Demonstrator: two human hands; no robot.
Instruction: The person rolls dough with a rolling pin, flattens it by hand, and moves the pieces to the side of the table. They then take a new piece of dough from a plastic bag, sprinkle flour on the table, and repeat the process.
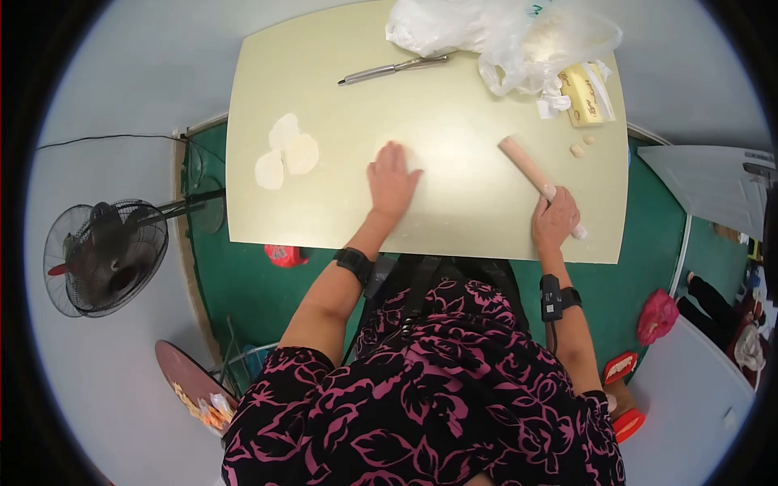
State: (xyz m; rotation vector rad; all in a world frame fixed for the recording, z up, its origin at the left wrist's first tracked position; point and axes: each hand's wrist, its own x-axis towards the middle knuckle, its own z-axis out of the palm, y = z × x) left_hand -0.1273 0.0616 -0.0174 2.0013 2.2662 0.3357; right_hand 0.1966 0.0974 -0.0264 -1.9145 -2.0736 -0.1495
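Observation:
My left hand (pixel 391 182) lies palm down near the middle of the pale yellow table (pixel 324 215), fingers stretched out and thumb apart. A small pale edge seems to show by its fingertips, but whether something lies beneath is hidden. My right hand (pixel 557 219) is wrapped around the lower end of a wooden rolling pin (pixel 527 165), which slants up and left across the table's right side. Three thin, round dough wrappers (pixel 301 154) overlap or touch on the left. Two small dough pieces (pixel 577 151) sit to the right of the rolling pin.
White plastic bags (pixel 519 40) are heaped at the back right beside a yellow tissue pack (pixel 585 95). A silver pen-like tool (pixel 392 70) lies at the back. A black fan (pixel 109 259) stands left of the table; a red bag (pixel 284 256) is on the floor.

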